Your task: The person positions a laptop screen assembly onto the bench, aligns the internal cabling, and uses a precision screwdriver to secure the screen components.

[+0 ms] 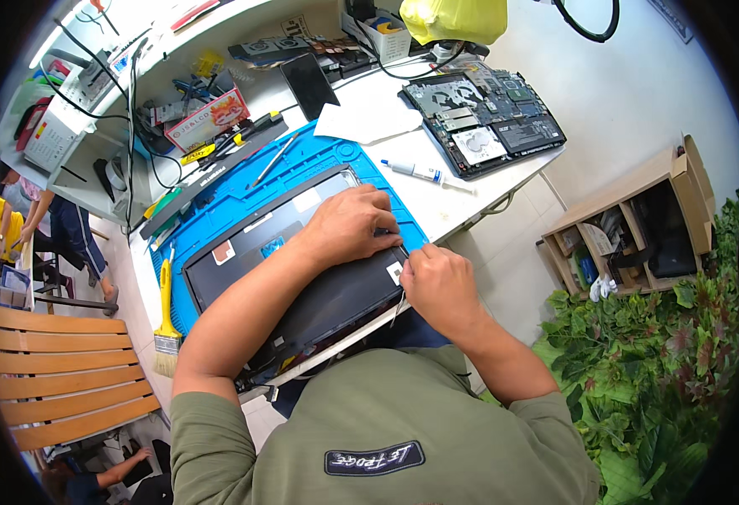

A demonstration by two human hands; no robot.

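Observation:
A black laptop (302, 278) lies closed, bottom up, on a blue work mat (243, 194) on the white bench. My left hand (348, 225) presses flat on the laptop's right part, fingers spread near its edge. My right hand (441, 282) is closed around a thin metal tool (397, 310), held at the laptop's near right corner, where the tip meets the seam. Small white and red stickers show on the laptop's case.
A second opened laptop (483, 118) with bare circuit boards lies at the back right. A white syringe tube (415, 172), a yellow-handled brush (166, 316), screwdrivers and boxes surround the mat. A wooden bench (58, 370), green plants (655, 353) and a wooden shelf (630, 227) flank the bench.

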